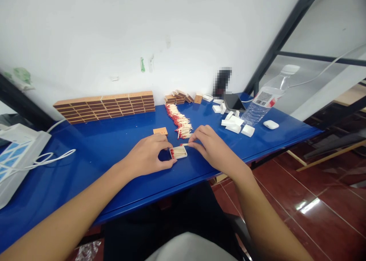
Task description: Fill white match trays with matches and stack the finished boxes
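A small white matchbox tray (183, 156) holding red-headed matches (178, 151) lies on the blue table. My left hand (151, 152) grips this tray at its left end, thumb and fingers on opposite sides. Just to the right, my right hand (207, 144) pinches a match (184, 144) between thumb and fingertips, its red head pointing left over the tray's upper right corner. Behind both hands stretches a long heap of loose matches (180, 122), heads mostly to the left. An orange matchbox sleeve (160, 131) sits just beyond my left hand.
Stacked matchboxes (105, 106) line the wall at back left. More orange boxes (178, 96) lie behind the heap. White trays (233, 125), a phone (233, 102), a plastic bottle (261, 101) and a white earbud case (270, 124) are at right. A white device with cables (21, 154) stands at left.
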A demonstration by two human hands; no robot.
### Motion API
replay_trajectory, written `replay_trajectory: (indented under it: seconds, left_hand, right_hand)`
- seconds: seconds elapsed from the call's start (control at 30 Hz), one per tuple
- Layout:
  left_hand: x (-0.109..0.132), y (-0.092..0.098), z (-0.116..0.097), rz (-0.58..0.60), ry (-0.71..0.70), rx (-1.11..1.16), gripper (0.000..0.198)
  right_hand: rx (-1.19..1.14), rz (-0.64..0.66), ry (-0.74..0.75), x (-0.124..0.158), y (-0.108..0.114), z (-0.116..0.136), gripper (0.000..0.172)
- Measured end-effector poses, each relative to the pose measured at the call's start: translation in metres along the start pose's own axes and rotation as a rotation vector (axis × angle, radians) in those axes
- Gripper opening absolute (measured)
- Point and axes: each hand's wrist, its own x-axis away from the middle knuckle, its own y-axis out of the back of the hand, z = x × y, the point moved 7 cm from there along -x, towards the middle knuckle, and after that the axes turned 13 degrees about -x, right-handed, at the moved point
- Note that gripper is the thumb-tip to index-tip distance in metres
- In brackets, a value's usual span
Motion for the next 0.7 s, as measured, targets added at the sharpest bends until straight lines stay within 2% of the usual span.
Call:
replay_trajectory:
  seconds: [0.17, 0.3, 0.4, 0.53, 0.7]
  left_hand:
    - [0.000, 0.001, -0.001, -0.004, -0.003, -0.006, 0.028]
    - [0.000, 0.001, -0.001, -0.017, -0.010, -0.013, 0.027]
    - [0.000, 0.000, -0.001, -0.014, -0.012, -0.009, 0.027]
    - [0.001, 0.000, -0.001, -0.009, -0.017, 0.004, 0.026]
    - [0.001, 0.001, 0.000, -0.005, -0.011, 0.000, 0.027]
  right_hand:
    - [0.004, 0.056, 0.042, 0.000, -0.013, 0.022, 0.008]
    - [-0.052, 0.100, 0.035, 0.000, -0.019, 0.023, 0.008]
    - [-0.085, 0.061, 0.056, -0.001, -0.014, 0.013, 0.008]
    - [0.024, -0.097, 0.061, -0.004, -0.002, -0.015, 0.013]
    - [0.080, -0.102, 0.065, -0.005, -0.007, -0.034, 0.018]
